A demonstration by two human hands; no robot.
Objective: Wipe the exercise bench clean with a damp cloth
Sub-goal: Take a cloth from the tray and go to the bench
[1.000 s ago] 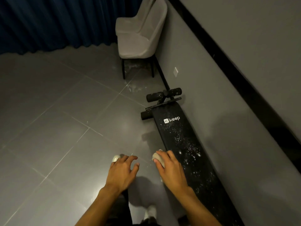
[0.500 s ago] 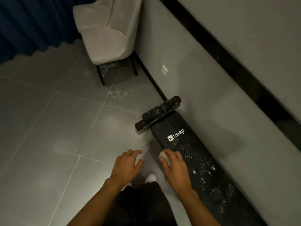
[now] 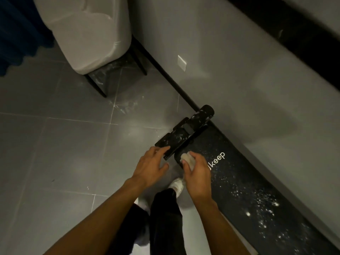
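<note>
A long black exercise bench point(image 3: 244, 184) lies on the floor along the wall, its pad speckled with white dust and marked "keep". My right hand point(image 3: 197, 172) grips a small balled pale cloth point(image 3: 187, 159) and holds it against the pad's near top corner, beside the logo. Black foam rollers point(image 3: 185, 131) cross the bench's far end, also dusty. My left hand point(image 3: 150, 166) hovers with fingers spread, fingertips at the near roller's end; contact cannot be told.
A grey upholstered chair point(image 3: 88, 34) on black legs stands against the wall beyond the bench. The grey wall point(image 3: 239, 70) runs close along the bench's right side. Tiled floor point(image 3: 55, 144) spreads to the left. My legs and white shoe point(image 3: 176, 184) are below.
I have stepped closer to the bench's roller end. My right hand carried the cloth forward onto the pad's top corner. My left hand reached up to the near roller.
</note>
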